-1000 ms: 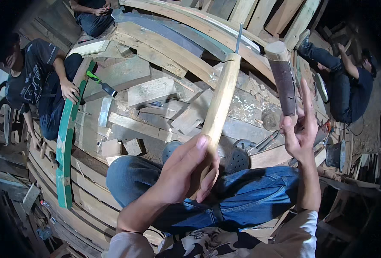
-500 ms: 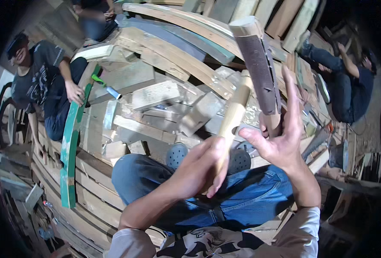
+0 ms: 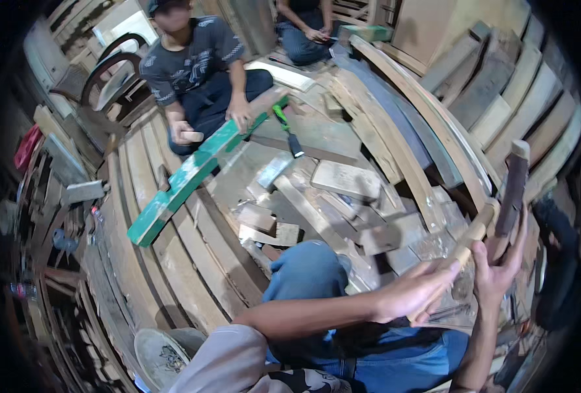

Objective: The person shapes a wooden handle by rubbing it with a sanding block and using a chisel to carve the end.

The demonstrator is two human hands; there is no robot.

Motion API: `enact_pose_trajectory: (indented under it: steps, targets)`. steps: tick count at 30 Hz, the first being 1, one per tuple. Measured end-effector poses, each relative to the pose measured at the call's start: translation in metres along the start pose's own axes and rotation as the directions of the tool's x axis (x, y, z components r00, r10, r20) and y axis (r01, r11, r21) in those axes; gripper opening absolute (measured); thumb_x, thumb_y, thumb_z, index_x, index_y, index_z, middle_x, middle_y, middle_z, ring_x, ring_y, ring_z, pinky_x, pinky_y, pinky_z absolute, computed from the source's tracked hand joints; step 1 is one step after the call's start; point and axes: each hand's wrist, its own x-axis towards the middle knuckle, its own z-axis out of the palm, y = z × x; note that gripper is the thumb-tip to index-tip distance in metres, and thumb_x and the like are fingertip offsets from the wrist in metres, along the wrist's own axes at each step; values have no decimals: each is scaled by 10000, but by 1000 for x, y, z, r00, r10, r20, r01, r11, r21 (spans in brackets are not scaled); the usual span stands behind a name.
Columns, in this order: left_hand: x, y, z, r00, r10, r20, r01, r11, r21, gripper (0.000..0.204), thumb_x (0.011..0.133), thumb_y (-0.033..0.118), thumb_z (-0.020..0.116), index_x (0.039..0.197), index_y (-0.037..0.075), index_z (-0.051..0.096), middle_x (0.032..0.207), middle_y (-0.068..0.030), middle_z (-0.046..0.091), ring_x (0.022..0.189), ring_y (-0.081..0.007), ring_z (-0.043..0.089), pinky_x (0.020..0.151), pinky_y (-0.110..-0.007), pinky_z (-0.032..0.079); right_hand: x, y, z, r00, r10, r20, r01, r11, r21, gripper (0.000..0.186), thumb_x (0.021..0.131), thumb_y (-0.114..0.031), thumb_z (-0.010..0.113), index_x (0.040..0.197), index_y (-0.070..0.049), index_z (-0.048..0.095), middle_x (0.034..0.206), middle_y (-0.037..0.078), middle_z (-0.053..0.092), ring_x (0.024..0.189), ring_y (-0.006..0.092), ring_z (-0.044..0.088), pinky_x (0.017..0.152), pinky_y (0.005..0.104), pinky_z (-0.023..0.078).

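Observation:
My left hand [image 3: 416,288] is closed round a pale, smoothly shaped wooden handle [image 3: 472,237], which slants up to the right over my lap. My right hand [image 3: 498,274] holds the lower end of a wooden stick wrapped in a dark brown sheet, like sandpaper [image 3: 513,190]; its light wood tip shows at the top. Some of its fingers stretch up along the stick while the thumb points toward the handle. The upper end of the handle lies close beside the wrapped stick; whether they touch I cannot tell.
Across to the left sits a person with one hand on a green-painted timber [image 3: 189,180] and a small block [image 3: 191,136] in the other. A green-handled tool [image 3: 284,121] lies nearby. Offcuts [image 3: 346,180] and long boards [image 3: 395,105] surround me; a bucket [image 3: 148,357] stands lower left.
The view has swung left, so both hands now appear farther right and lower. Both pieces stay in my hands. The seated person's second hand now shows, holding a small block.

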Motion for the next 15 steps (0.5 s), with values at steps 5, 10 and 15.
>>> enact_pose_trajectory:
  steps: [5, 10, 15]
  targets:
    - [-3, 5, 11, 990, 138, -3, -138, 990, 15, 429, 983, 485, 300, 899, 71, 371, 513, -16, 411, 344, -101, 408, 311, -224, 350, 9, -10, 4, 1000, 18, -6, -18, 1000, 0, 769, 815, -170, 686, 1419, 20, 251, 1396, 183, 359, 1241, 255, 410, 1038, 361, 307]
    - [-6, 7, 33, 957, 290, -33, -289, 957, 18, 448, 997, 461, 247, 1059, 36, 378, 502, -16, 409, 310, -100, 382, 303, -214, 347, 16, -21, 4, 995, -27, -91, 28, 1000, 9, 608, 880, -166, 616, 1381, 25, 330, 1344, 185, 417, 1211, 243, 438, 1005, 347, 328]
    - [-10, 7, 43, 928, 368, -56, -368, 930, -1, 431, 996, 464, 255, 976, 57, 393, 473, -19, 409, 285, -94, 345, 301, -211, 337, 15, -38, 1, 994, 13, -107, -15, 1000, -24, 560, 911, -172, 585, 1375, 22, 336, 1294, 163, 451, 1135, 196, 481, 954, 309, 364]
